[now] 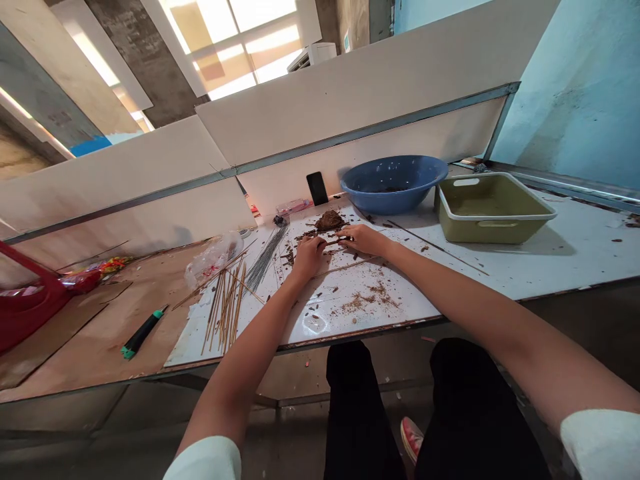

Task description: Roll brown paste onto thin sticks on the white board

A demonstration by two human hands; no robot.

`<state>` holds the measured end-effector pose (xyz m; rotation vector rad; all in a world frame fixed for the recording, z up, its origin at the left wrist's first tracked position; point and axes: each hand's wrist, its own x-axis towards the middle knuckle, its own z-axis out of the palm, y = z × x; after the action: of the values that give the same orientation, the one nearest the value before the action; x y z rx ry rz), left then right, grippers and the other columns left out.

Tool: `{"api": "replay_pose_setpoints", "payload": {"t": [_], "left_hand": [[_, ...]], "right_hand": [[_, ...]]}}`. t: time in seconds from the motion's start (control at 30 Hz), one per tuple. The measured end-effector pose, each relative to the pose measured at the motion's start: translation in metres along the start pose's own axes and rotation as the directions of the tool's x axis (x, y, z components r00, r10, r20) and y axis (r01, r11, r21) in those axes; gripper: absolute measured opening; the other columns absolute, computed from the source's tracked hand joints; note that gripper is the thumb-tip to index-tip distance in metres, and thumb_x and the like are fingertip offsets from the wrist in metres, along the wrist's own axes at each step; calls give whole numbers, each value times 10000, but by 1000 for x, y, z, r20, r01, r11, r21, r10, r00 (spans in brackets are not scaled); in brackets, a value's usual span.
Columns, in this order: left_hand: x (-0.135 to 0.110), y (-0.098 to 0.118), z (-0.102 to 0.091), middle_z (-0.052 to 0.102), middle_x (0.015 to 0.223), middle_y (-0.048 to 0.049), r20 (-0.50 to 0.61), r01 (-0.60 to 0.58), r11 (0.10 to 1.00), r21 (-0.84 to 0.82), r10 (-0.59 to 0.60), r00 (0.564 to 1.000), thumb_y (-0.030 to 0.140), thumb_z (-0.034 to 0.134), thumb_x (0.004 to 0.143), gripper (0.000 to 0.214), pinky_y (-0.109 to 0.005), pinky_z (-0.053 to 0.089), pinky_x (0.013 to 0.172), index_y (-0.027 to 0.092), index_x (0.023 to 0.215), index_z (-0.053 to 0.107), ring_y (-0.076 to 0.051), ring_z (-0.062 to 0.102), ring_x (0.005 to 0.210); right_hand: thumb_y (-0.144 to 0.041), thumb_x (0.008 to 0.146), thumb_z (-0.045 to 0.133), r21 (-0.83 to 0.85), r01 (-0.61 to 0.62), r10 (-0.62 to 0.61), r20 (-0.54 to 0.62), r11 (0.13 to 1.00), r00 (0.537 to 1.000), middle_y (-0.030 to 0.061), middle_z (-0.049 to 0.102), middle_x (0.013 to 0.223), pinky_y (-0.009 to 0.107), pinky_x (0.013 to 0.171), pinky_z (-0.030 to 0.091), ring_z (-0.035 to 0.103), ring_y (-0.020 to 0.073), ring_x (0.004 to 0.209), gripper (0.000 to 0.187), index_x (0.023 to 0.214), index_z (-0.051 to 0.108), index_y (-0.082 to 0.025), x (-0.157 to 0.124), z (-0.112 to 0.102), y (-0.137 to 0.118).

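My left hand [309, 255] is closed over the white board [320, 303], its fingertips pinching one end of a thin brown stick [332, 243]. The other end lies in the fingers of my right hand [364, 238], also closed. Just beyond the hands sits a mound of dark brown, clay-like material [330, 221]. Small brown crumbs [367, 297] are scattered over the board in front of them. To the left of my left hand lie several thin bamboo sticks [227, 303] and a bundle of thin grey wires [267, 257].
A blue basin [395, 200] and an olive rectangular tub [485, 231] stand at the back right. A phone [317, 188] leans upright at the back. On the left are a clear plastic bag [215, 260], a black-and-green tool [143, 333] and a red object [30, 293].
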<state>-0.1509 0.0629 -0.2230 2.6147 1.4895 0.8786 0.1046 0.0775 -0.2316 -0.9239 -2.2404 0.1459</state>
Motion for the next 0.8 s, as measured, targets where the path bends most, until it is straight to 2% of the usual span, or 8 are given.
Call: {"api": "replay_pose_setpoints", "payload": {"t": [0.17, 0.37, 0.53, 0.67, 0.8], "left_hand": [[0, 0, 1, 845, 1071, -99, 6, 2, 1000, 5, -2, 1000, 220, 609, 1101, 228, -465, 536, 1043, 250, 1086, 835, -329, 682, 1153], [1, -1, 1, 859, 1139, -91, 18, -21, 1000, -7, 21, 1000, 249, 701, 1065, 146, -483, 517, 1083, 249, 1133, 831, -328, 688, 1162], [1, -2, 1, 854, 1091, -87, 28, -6, 1000, 12, 5, 1000, 240, 704, 1057, 135, -487, 517, 1075, 257, 1097, 832, -330, 683, 1152], [0, -2, 1, 842, 1096, -89, 3, -12, 1000, 26, 12, 1000, 231, 685, 1070, 159, -483, 513, 1075, 262, 1085, 841, -329, 678, 1159], [-1, 1, -1, 820, 1143, -118, -6, -19, 998, 61, 19, 1000, 241, 698, 1075, 156, -487, 501, 1078, 253, 1070, 854, -345, 674, 1209]], "right_hand": [[-248, 1064, 749, -41, 9, -8, 24, 999, 1000, 141, 862, 1221, 429, 1031, 613, 808, 317, 1122, 197, 1213, 870, -204, -1, 4, -2], [-272, 1125, 651, -54, 40, -39, 22, 998, 999, 152, 868, 1230, 428, 1047, 603, 795, 315, 1153, 264, 1237, 880, -203, 1, 6, 0], [-283, 1122, 661, -67, 57, -54, 46, 996, 998, 145, 880, 1173, 423, 1025, 601, 800, 319, 1127, 255, 1192, 893, -205, 4, 5, -1], [-283, 1141, 631, -55, 51, -48, 52, 997, 997, 142, 871, 1223, 424, 1054, 598, 794, 310, 1159, 275, 1230, 881, -209, 3, 4, -3], [-351, 1098, 731, -109, 49, -46, 33, 993, 998, 152, 851, 1299, 455, 1115, 584, 766, 336, 1240, 272, 1286, 859, -202, 0, 4, -6]]}}
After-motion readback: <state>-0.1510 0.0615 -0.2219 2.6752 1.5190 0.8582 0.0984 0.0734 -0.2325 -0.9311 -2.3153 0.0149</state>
